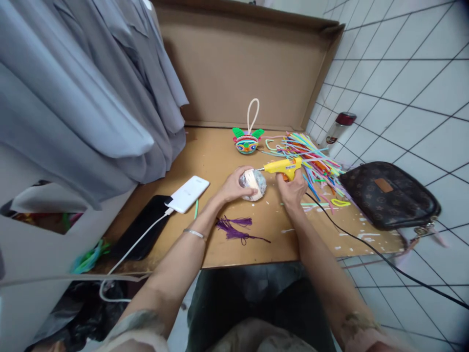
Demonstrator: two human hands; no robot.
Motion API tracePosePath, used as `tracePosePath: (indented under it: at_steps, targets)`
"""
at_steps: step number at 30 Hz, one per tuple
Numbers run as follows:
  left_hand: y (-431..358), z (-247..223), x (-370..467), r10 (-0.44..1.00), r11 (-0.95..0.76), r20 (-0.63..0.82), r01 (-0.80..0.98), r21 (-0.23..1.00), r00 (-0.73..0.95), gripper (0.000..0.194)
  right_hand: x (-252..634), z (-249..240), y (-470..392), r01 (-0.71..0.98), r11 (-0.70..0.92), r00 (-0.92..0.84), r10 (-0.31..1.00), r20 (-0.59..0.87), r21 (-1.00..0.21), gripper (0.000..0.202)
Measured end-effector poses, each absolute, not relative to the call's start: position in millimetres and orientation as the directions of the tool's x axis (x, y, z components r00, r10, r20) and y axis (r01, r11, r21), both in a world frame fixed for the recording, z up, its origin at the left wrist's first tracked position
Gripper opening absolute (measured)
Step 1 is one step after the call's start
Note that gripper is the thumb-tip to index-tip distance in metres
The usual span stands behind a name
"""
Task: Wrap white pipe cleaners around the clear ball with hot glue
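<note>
My left hand [234, 185] is closed around the side of a round greyish ball [261, 182] with a cream band across it. In my right hand [293, 189] is a yellow hot glue gun [281, 167], gripped by its handle. The gun's metal nozzle points left and meets or nearly meets the ball's upper edge; I cannot tell which. Purple tassels [234, 229] lie on the table just in front of the ball. Behind it sits a colourful animal-head ornament [246, 143] with green ears and a white loop.
Many coloured pipe cleaners [311, 159] are heaped at the right, beside a brown patterned bag [390, 195] and a red-lidded jar [339, 128]. A white power bank [188, 194] and a black tablet-like slab [142, 234] lie left. The gun's black cord [351, 237] trails right. Cardboard [249, 63] stands behind.
</note>
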State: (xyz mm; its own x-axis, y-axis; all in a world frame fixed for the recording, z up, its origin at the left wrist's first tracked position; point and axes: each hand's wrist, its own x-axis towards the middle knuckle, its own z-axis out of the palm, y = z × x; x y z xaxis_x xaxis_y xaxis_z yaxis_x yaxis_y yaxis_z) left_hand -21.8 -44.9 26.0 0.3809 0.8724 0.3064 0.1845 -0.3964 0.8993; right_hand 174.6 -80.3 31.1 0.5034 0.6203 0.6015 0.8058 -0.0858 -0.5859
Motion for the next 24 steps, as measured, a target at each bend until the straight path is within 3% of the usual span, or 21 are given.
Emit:
tracePosePath:
  at_steps: [8, 24]
  targets:
    - [-43.7, 24.4, -25.1, 0.854, -0.435, 0.337, 0.188, 0.88, 0.397, 0.082, 175.7, 41.3, -81.8, 0.814, -0.196, 0.513, 0.683, 0.519, -0.547, 0.031]
    - [-44.6, 27.9, -26.6, 0.831, -0.446, 0.341, 0.16, 0.881, 0.439, 0.081, 179.7, 40.5, -81.9, 0.843, -0.174, 0.465, 0.711, 0.528, -0.509, 0.034]
